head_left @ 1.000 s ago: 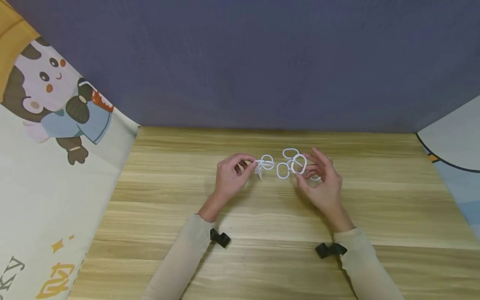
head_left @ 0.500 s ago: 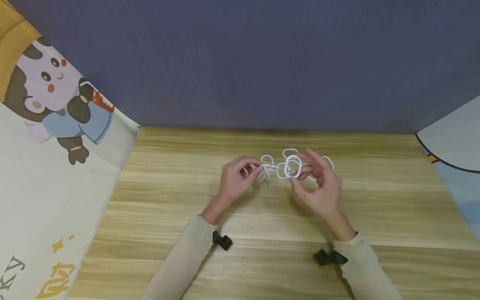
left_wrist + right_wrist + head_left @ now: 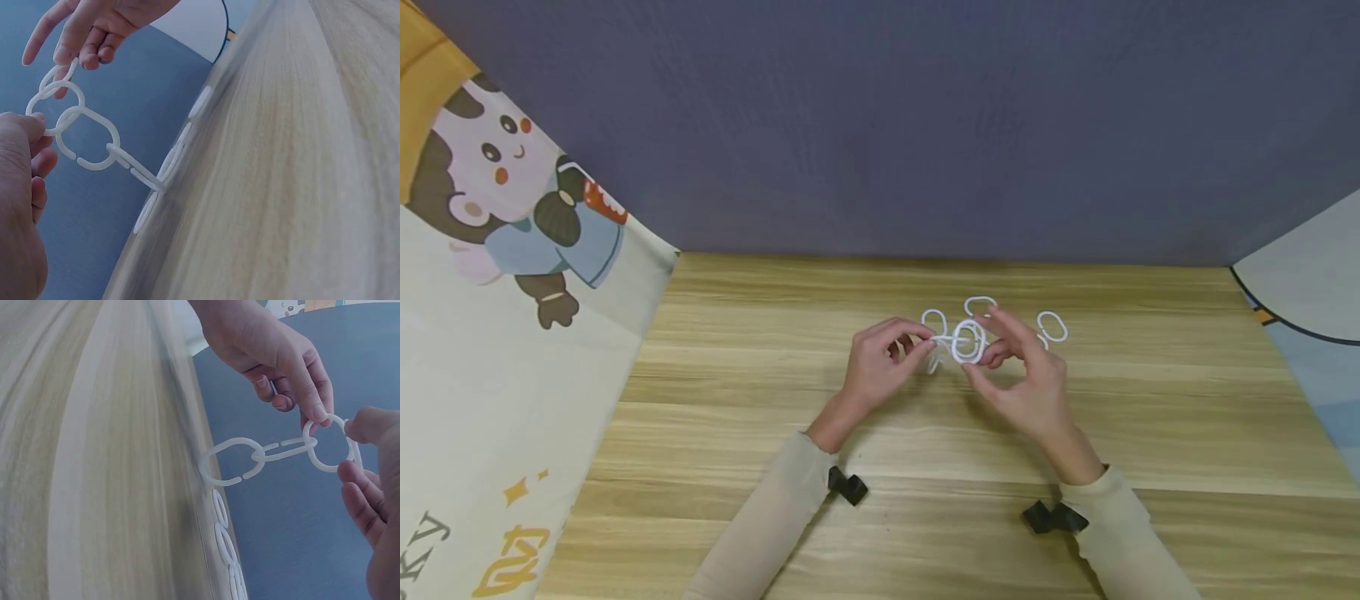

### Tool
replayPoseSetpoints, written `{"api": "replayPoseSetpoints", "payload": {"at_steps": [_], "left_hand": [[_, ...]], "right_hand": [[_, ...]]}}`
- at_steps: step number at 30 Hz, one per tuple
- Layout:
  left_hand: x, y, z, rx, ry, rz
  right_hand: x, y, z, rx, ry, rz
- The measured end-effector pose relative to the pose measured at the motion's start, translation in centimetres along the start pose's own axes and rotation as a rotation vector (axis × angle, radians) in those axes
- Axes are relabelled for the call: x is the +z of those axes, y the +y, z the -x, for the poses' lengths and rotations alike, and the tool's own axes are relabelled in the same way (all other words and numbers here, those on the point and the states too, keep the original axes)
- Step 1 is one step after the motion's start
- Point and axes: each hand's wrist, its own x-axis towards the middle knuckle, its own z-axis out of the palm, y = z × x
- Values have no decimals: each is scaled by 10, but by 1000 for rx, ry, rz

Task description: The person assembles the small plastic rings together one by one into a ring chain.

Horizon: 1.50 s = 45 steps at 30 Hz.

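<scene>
My left hand (image 3: 880, 367) pinches a white plastic link, a split oval ring, between thumb and finger. From it a short chain of interlocked links (image 3: 114, 134) hangs down, its lower end near the tabletop. My right hand (image 3: 1026, 387) pinches another white split link (image 3: 967, 361) between thumb and finger, held upright against the left hand's link. In the left wrist view these two links overlap; whether they are hooked together I cannot tell. The right hand's fingers partly hide its link in the right wrist view.
Loose white links lie on the wooden table (image 3: 737, 433) behind the hands, one at the right (image 3: 1049, 313), another at the back (image 3: 980, 298), one behind the left fingertips (image 3: 934, 312). Right fingers partly cover another. A dark blue panel (image 3: 880, 133) stands behind the table.
Both hands have come closer together, the right hand moving left and slightly nearer with its link, the left shifting slightly right. The loose link at the right is now uncovered.
</scene>
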Motion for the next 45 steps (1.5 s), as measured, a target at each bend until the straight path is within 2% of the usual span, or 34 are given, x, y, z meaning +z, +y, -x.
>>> {"api": "replayPoseSetpoints", "payload": {"at_steps": [3, 8, 12, 22, 30, 33, 45], "left_hand": [[1, -1, 0, 4, 1, -8], [3, -3, -1, 10, -1, -10], [3, -4, -1, 17, -6, -13], [6, -10, 3, 32, -15, -54], [7, -11, 3, 2, -1, -76], [7, -11, 3, -2, 2, -80], [7, -9, 2, 3, 20, -77]], "right_hand": [[0, 1, 1, -7, -10, 57], [-1, 2, 2, 51, -19, 86], [-2, 3, 2, 72, -45, 151], [-4, 7, 3, 6, -104, 294], [-6, 11, 3, -63, -142, 357], [-6, 11, 3, -63, -145, 390], [-7, 10, 2, 62, -146, 217]]}}
